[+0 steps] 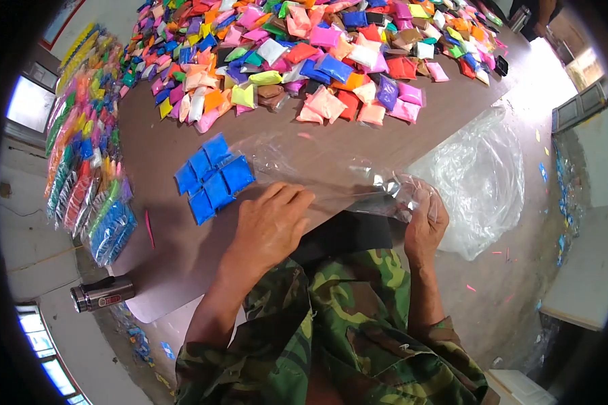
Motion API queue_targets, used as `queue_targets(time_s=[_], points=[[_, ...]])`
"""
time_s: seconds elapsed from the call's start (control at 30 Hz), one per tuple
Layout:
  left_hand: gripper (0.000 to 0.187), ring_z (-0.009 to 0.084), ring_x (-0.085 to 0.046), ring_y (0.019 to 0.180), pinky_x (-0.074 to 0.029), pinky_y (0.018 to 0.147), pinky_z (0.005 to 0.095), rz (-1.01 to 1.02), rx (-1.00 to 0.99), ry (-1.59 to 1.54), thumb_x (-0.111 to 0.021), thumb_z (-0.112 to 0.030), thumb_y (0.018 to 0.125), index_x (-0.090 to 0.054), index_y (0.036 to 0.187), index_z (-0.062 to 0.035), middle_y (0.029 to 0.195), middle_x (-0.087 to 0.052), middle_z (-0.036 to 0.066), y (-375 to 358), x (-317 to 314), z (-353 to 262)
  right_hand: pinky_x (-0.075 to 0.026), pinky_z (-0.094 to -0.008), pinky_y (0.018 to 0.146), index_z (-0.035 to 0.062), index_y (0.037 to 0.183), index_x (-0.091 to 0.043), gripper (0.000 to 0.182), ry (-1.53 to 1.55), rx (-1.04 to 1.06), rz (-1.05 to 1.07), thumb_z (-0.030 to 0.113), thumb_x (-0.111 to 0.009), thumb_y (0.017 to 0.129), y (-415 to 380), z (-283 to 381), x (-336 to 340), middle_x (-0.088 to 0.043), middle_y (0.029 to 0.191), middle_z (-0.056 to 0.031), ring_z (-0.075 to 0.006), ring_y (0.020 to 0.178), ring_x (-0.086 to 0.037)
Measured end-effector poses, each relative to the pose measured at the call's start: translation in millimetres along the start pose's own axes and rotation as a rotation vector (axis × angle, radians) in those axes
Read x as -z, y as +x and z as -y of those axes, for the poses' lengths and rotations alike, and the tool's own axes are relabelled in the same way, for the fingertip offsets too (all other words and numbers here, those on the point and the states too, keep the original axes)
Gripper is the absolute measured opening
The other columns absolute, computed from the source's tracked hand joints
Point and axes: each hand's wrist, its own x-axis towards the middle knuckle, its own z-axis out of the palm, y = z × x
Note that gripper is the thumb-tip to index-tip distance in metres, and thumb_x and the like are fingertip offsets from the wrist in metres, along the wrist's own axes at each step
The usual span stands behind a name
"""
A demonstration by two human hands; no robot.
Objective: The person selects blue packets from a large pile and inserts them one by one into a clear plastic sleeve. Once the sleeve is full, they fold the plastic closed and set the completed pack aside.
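Note:
Several blue packets lie side by side in two rows at one end of a long clear plastic bag (pixel 331 196), left of centre on the brown table. The nearest blue packets (pixel 217 189) are just beyond my left hand (pixel 277 219), which has its fingers bent together over the bag's near edge, pinching the film. At the bag's other end my right hand (pixel 427 219) is closed on the crumpled clear plastic. The film is stretched between both hands.
A big pile of colourful packets (pixel 324 61) covers the table's far side. Filled bags (pixel 91 148) are stacked along the left. A bundle of clear bags (pixel 483 182) is at the right. A metal flask (pixel 103 294) lies near the left edge. Part of a person (pixel 542 13) shows at top right.

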Motion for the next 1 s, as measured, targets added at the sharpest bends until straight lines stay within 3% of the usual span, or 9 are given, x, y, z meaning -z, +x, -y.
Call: queue_targets(time_s=[0.27, 0.47, 0.77, 0.87, 1.0], points=[[0.038, 0.0259, -0.062, 0.125, -0.056, 0.08, 0.0463, -0.019, 0.006, 0.114, -0.081, -0.018, 0.086, -0.07, 0.121, -0.0111, 0.136, -0.067, 0.005, -3, -11, 4, -0.051, -0.021, 0.063, 0.0018, 0.12, -0.076, 0.03, -0.045, -0.153, 0.029, 0.026, -0.058, 0.115, 7, 1, 6, -0.075, 0.106, -0.0028, -0.0068, 0.089, -0.066], [0.035, 0.0259, -0.062, 0.126, -0.058, 0.079, 0.0423, -0.036, 0.052, 0.188, -0.081, -0.017, 0.086, -0.07, 0.119, -0.0101, 0.136, -0.066, 0.006, -5, -12, 9, -0.047, -0.0241, 0.058, -0.0024, 0.122, -0.074, 0.033, -0.072, -0.076, 0.034, 0.024, -0.056, 0.115, 12, 0, 11, -0.074, 0.102, -0.0058, -0.0074, 0.072, -0.058], [0.047, 0.026, -0.065, 0.116, -0.057, 0.077, 0.0434, 0.035, 0.08, 0.308, -0.079, -0.016, 0.087, -0.067, 0.131, -0.0099, 0.128, -0.069, 0.005, -5, -21, 18, -0.047, -0.0233, 0.06, -0.0001, 0.12, -0.074, 0.031, -0.127, -0.074, 0.127, 0.024, -0.057, 0.115, 20, -2, 26, -0.075, 0.103, -0.0062, -0.0113, 0.092, -0.072], [0.052, 0.0263, -0.065, 0.116, -0.057, 0.078, 0.0454, 0.061, 0.093, 0.282, -0.079, -0.018, 0.087, -0.066, 0.136, -0.0103, 0.129, -0.07, 0.006, -3, -26, 16, -0.045, -0.0212, 0.061, 0.0001, 0.12, -0.076, 0.029, -0.06, -0.059, 0.132, 0.022, -0.058, 0.114, 20, -5, 20, -0.074, 0.094, -0.0014, -0.0042, 0.072, -0.057], [0.056, 0.0263, -0.065, 0.117, -0.056, 0.078, 0.0462, 0.078, 0.107, 0.262, -0.078, -0.022, 0.087, -0.064, 0.141, -0.0109, 0.131, -0.069, 0.005, -1, -21, 12, -0.049, -0.024, 0.065, -0.0019, 0.131, -0.07, 0.031, -0.063, -0.112, 0.19, 0.022, -0.061, 0.113, 22, -7, 26, -0.075, 0.104, -0.0052, -0.0089, 0.085, -0.065]])
